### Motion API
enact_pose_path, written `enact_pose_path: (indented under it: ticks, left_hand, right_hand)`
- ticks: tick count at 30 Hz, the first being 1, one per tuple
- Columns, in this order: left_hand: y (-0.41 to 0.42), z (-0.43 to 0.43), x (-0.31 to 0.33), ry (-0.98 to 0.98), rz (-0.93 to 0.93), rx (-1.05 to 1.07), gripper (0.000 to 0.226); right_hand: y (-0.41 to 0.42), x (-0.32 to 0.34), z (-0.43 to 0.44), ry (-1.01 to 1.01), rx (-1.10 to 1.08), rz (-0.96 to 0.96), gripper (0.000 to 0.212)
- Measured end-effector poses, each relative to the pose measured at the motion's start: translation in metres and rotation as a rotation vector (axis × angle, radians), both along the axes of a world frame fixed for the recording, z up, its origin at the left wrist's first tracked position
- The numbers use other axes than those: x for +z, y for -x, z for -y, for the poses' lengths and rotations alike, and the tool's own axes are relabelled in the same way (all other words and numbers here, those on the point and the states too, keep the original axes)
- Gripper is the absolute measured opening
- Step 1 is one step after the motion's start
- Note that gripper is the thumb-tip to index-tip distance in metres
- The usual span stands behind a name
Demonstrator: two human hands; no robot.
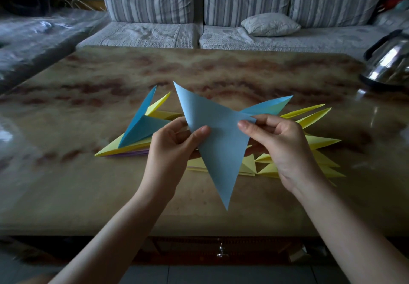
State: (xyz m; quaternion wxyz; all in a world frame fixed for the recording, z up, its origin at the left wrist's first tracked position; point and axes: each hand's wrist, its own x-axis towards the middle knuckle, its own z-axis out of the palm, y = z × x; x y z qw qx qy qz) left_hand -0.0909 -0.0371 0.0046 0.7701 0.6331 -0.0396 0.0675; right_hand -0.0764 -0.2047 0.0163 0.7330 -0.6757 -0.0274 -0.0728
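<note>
Both hands are on the sheet. The left hand (174,151) has its thumb on the front face of the blue paper (221,146) with the fingers curled behind it. The right hand (287,151) pinches a loose corner near the middle of the sheet. So both are gripping, nothing let go.

The paper is held up between them, above the bench (88,195) rather than lying on it. Its long axis runs from the far tip at upper left down to the sharp point aimed back at the person, and a second flap sticks out to the right.

My guess is the next fold turns on that pinched corner, so the right hand moves while the left steadies. A folded blue unit (141,128) and yellow units (321,142) lie on the bench just beyond.
</note>
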Motion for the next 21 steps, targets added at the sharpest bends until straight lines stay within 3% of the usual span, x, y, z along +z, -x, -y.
enact_pose_path:
  ticks: [6,21]
  left_hand:
    - [0.0020,0.0021,0.0020,0.020,-0.015,-0.051,0.036]
    - [0.0006,-0.0019,0.0014,0.001,-0.036,0.124,0.019]
  right_hand:
    - [-0.0013,-0.0009,0.0020,0.024,-0.065,0.003,0.004]
    - [0.0002,-0.0024,0.0051,0.173,0.014,0.014,0.007]
